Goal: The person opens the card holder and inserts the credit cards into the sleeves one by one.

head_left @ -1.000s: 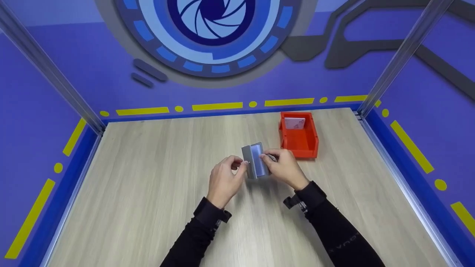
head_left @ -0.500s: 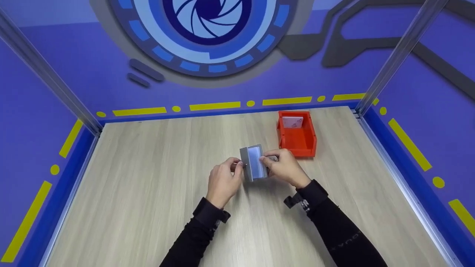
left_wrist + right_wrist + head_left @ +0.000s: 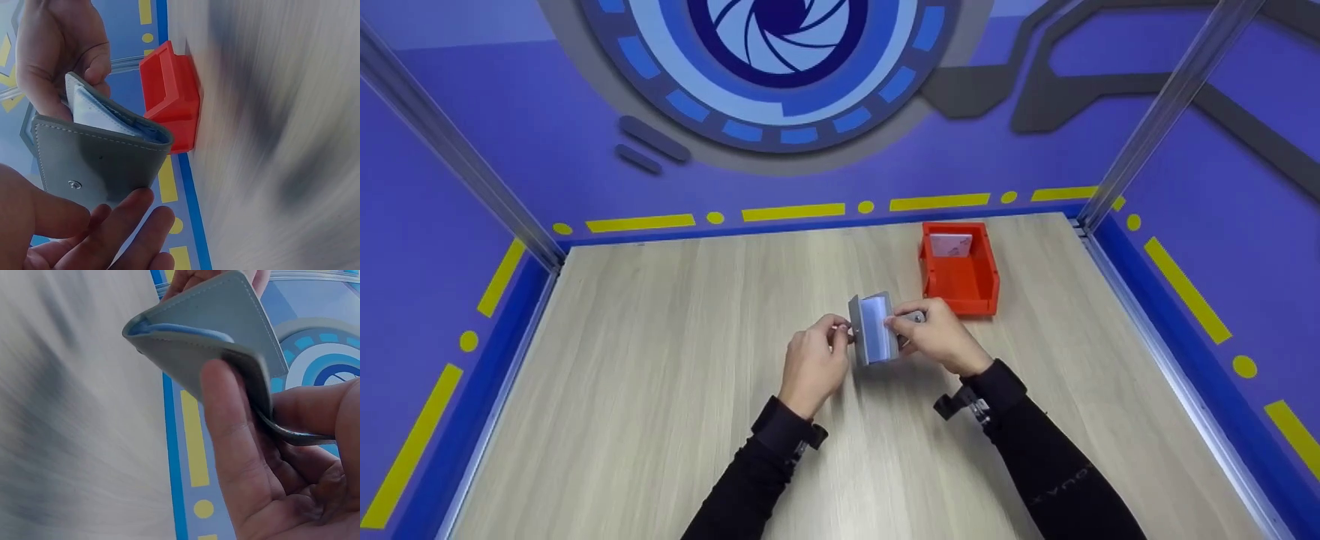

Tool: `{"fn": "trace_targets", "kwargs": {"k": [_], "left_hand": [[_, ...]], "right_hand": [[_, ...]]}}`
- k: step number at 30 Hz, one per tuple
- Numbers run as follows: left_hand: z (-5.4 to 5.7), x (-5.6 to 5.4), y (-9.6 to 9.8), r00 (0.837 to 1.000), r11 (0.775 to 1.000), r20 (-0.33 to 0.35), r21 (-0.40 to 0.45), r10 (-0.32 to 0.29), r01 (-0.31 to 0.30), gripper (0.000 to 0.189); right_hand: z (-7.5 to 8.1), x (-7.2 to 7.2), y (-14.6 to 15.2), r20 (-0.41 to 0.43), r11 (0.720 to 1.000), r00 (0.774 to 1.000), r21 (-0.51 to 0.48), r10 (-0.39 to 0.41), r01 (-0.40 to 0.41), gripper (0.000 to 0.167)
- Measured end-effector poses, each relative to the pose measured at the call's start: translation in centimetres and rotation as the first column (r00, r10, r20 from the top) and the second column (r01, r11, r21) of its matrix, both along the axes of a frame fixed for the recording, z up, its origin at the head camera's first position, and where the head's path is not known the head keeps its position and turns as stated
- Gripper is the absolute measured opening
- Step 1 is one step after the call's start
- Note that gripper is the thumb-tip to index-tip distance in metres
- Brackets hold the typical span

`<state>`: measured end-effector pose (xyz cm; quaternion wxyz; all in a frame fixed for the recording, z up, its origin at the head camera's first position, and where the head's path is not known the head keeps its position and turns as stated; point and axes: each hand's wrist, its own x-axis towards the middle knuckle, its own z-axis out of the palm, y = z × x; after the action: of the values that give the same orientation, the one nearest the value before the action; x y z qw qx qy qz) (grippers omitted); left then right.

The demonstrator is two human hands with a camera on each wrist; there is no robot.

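A small grey card holder (image 3: 876,330) with stitched edges stands partly unfolded between both hands, over the wooden table. Pale, shiny sleeves (image 3: 101,115) show inside it. On its left cover sits a metal snap (image 3: 75,184). My right hand (image 3: 941,336) grips the right cover, thumb on the inner side and other fingers behind; a strap with a snap (image 3: 917,318) sticks out there. The left hand (image 3: 816,361) touches the outside of the left cover, its fingers lying against that face in the left wrist view (image 3: 107,239).
Behind the right hand, a red open-front bin (image 3: 960,289) stands near the back wall, with a pinkish-white card (image 3: 952,245) leaning inside at its rear. Blue printed walls (image 3: 735,180) with metal corner posts enclose the wooden table (image 3: 660,337) at the back and sides.
The card holder has opened wider, showing more of its pale inside, and its left cover now stands steeper. The left hand has shifted only slightly; the right hand keeps its grip.
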<state>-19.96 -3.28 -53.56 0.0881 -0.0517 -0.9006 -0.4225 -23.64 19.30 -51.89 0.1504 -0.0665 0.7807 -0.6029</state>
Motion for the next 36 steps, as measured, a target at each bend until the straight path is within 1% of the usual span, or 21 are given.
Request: {"fn": "trace_targets", "kwargs": {"k": [2,4,7,10,13,15,17,19,22,25,26,27,28,32,34,36], "left_hand": [[0.0,0.0,0.0,1.000,1.000,0.008,0.017,-0.013,0.013,0.021],[0.0,0.0,0.1,1.000,0.999,0.014,0.030,-0.027,0.026,0.021],[0.0,0.1,0.1,0.999,0.998,0.023,0.036,-0.043,0.042,0.022],[-0.1,0.1,-0.1,0.998,0.998,0.035,0.034,-0.046,0.044,0.021],[-0.1,0.1,-0.5,0.999,0.999,0.043,0.030,-0.031,0.029,0.021],[-0.1,0.1,-0.8,0.999,1.000,0.041,0.028,-0.012,0.011,0.022],[-0.1,0.0,-1.2,0.999,1.000,0.035,0.027,0.004,-0.004,0.022],[0.0,-0.1,-1.6,1.000,0.999,0.026,0.036,0.014,-0.015,0.021],[0.1,-0.2,-2.1,0.999,0.998,0.025,0.056,0.024,-0.025,0.018],[0.0,-0.3,-2.5,0.999,0.997,0.031,0.069,0.031,-0.033,0.017],[0.0,-0.3,-2.6,0.999,0.997,0.032,0.070,0.035,-0.037,0.017],[-0.1,-0.3,-2.7,0.999,0.997,0.030,0.071,0.039,-0.042,0.016],[-0.1,-0.4,-2.8,0.999,0.996,0.027,0.071,0.044,-0.046,0.016],[-0.1,-0.5,-3.0,0.998,0.994,0.011,0.089,0.064,-0.065,0.013],[0.0,-0.5,-2.9,0.998,0.993,0.014,0.105,0.062,-0.063,0.013],[0.1,-0.4,-2.9,0.998,0.992,0.025,0.115,0.053,-0.056,0.015]], "right_hand": [[0.1,0.0,0.0,-0.009,1.000,1.000,-0.002,-0.025,0.025,0.020],[0.3,0.0,0.0,-0.038,0.999,0.998,0.020,-0.049,0.049,0.019],[0.5,-0.1,-0.1,-0.122,0.991,0.989,0.095,-0.081,0.092,0.014],[0.6,0.0,-0.3,-0.216,0.975,0.973,0.184,-0.082,0.123,0.010],[0.7,0.0,-0.4,-0.296,0.954,0.953,0.263,-0.063,0.145,0.008],[0.8,0.0,-0.5,-0.329,0.941,0.943,0.303,-0.049,0.154,0.010],[1.0,0.0,-0.5,-0.358,0.921,0.933,0.349,-0.038,0.172,0.012],[1.2,0.1,-0.6,-0.367,0.903,0.930,0.388,-0.032,0.184,0.015],[1.6,0.2,-0.8,-0.373,0.866,0.928,0.460,-0.010,0.195,0.018],[1.9,0.2,-1.0,-0.364,0.837,0.931,0.513,0.014,0.188,0.020],[2.0,0.2,-1.0,-0.358,0.835,0.934,0.518,0.017,0.183,0.020],[2.0,0.2,-1.1,-0.352,0.841,0.936,0.511,0.015,0.179,0.019],[2.0,0.2,-1.1,-0.344,0.849,0.939,0.498,0.008,0.175,0.018],[1.8,0.1,-0.9,-0.329,0.900,0.944,0.399,-0.036,0.174,0.014],[1.6,0.1,-0.9,-0.334,0.917,0.941,0.359,-0.050,0.176,0.013],[1.6,0.0,-0.8,-0.338,0.927,0.939,0.330,-0.060,0.178,0.012]]}}
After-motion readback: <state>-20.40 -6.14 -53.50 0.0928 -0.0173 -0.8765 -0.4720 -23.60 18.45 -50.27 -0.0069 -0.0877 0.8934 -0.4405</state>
